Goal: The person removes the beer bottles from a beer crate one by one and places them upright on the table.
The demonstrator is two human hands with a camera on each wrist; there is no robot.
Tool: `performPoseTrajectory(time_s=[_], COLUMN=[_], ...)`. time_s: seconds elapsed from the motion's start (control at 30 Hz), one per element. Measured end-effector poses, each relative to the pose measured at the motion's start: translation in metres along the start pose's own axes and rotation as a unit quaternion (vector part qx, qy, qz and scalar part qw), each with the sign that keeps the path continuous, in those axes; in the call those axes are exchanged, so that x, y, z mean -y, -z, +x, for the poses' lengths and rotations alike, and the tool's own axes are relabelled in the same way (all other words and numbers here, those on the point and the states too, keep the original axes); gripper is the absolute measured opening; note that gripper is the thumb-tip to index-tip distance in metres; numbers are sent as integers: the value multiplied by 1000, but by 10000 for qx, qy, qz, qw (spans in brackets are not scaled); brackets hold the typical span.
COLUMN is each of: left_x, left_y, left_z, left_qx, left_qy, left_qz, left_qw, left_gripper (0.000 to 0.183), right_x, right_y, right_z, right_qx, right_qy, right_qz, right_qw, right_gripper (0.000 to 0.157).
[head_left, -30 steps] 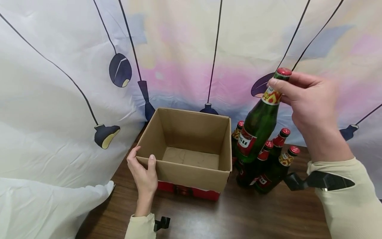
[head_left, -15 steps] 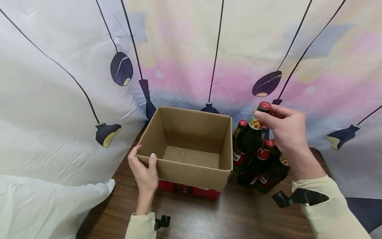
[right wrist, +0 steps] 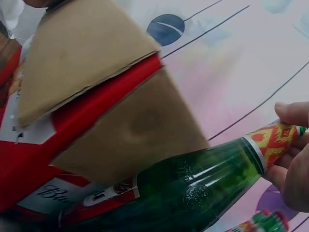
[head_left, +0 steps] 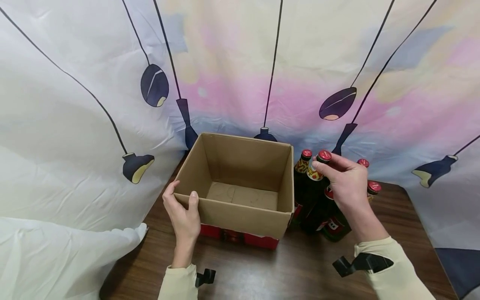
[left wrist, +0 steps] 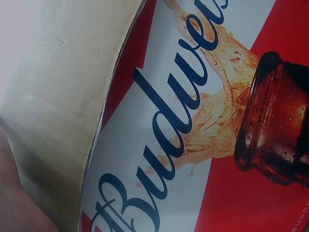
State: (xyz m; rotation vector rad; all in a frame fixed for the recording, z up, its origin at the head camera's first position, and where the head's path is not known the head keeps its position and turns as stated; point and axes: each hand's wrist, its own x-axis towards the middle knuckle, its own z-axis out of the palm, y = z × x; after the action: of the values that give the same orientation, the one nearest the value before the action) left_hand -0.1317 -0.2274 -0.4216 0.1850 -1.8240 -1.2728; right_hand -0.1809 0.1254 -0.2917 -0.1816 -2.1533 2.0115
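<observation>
An open cardboard box (head_left: 240,217) with a red printed outside stands on the table, nothing inside it. My left hand (head_left: 184,223) grips its front left corner at the rim; the left wrist view shows the printed Budweiser side (left wrist: 178,111). To the right of the box, my right hand (head_left: 349,183) pinches the neck of a green glass beer bottle (right wrist: 193,188) just below its red cap. This bottle is upright among other capped bottles close to the box. Its base is hidden in the head view, so I cannot tell whether it touches the table.
Other red-capped beer bottles crowd around the held one, including one at the back (head_left: 303,161) beside the box and one at the right (head_left: 373,189). A printed cloth (head_left: 232,66) hangs behind the brown wooden table (head_left: 300,271). White fabric (head_left: 67,258) lies at the left.
My right hand has brought the bottle down and left, from above the other bottles to a place among them beside the box. My left hand keeps its grip on the box.
</observation>
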Motion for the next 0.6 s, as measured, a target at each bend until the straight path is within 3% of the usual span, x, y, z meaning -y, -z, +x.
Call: performPoseTrajectory(time_s=[0.23,0.6], left_x=[-2,-2], left_y=[-2,0], left_z=[0,-1], left_qx=[-41,16], left_qy=[-27,53], left_qz=[-61,-68], left_qw=[10000,10000], left_gripper=[59,60], right_x=[-18,-40], right_y=[-9,-22], right_z=[-5,-11], right_qx=[-241,-443], right_qy=[-163,28], right_qz=[-168,-21], right_qw=[9994,9990], right_gripper=[46,44])
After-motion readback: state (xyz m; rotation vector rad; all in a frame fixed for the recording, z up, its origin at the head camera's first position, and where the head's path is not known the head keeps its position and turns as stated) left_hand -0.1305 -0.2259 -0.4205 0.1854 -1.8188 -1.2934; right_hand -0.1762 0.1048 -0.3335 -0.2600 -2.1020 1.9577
